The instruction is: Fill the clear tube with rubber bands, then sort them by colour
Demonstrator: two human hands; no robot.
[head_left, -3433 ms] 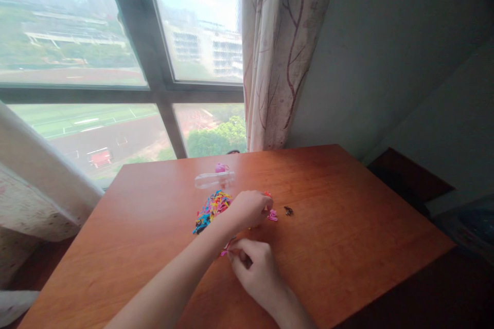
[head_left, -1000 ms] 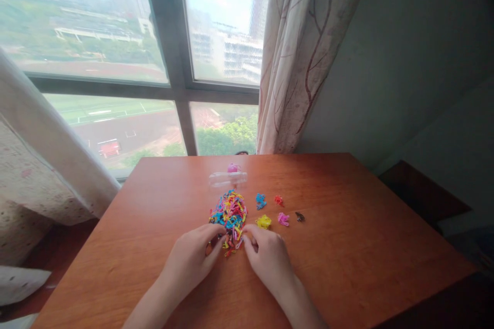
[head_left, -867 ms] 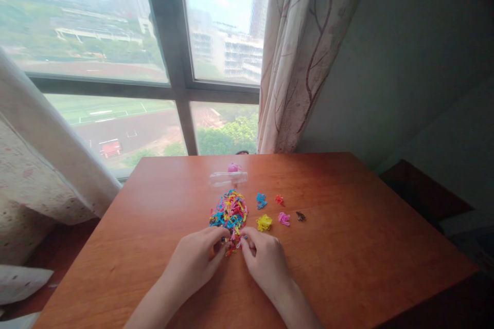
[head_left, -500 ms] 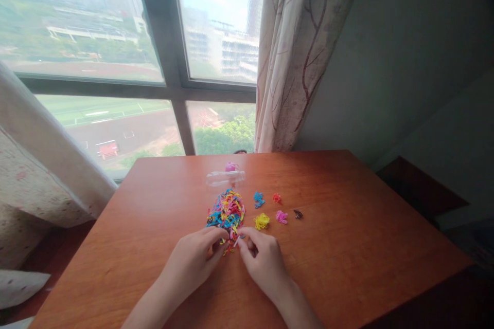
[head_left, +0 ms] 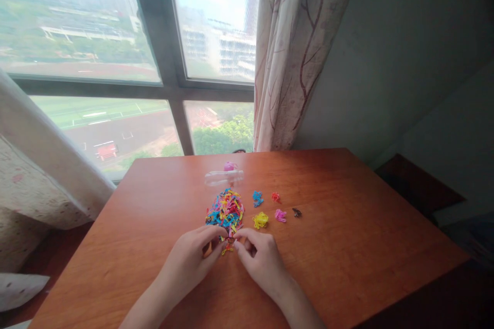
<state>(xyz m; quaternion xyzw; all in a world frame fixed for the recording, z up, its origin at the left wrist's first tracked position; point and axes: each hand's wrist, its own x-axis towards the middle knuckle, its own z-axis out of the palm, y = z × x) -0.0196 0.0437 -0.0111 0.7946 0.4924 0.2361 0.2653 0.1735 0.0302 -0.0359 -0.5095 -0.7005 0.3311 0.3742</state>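
A mixed pile of thin, coloured loops that look like rubber bands (head_left: pixel 225 209) lies in front of me on the wooden table (head_left: pixel 332 267). My left hand (head_left: pixel 198 249) is at the near left edge of the pile, thumb and forefinger curled in a pinch. Opposite it, my right hand (head_left: pixel 262 257) pinches in the same way, fingertips close to the left ones. A small dark band (head_left: pixel 230 239) seems to run between the two pinches, though the fingers partly hide it. Some yellow bands (head_left: pixel 227 250) lie just below the fingertips.
Right of the pile sit small heaps: blue bands (head_left: pixel 257 198), red bands (head_left: pixel 275 197), yellow bands (head_left: pixel 261 220), pink bands (head_left: pixel 280 215) and dark bands (head_left: pixel 297 212). Behind it lie a clear plastic item (head_left: pixel 224 178) and a purple object (head_left: pixel 229 166). A window and curtains (head_left: pixel 281 61) stand beyond.
My fingertips have come slightly closer together at the pile's near edge. A pale bit that showed by my right fingertips is no longer visible. The view has shifted slightly.
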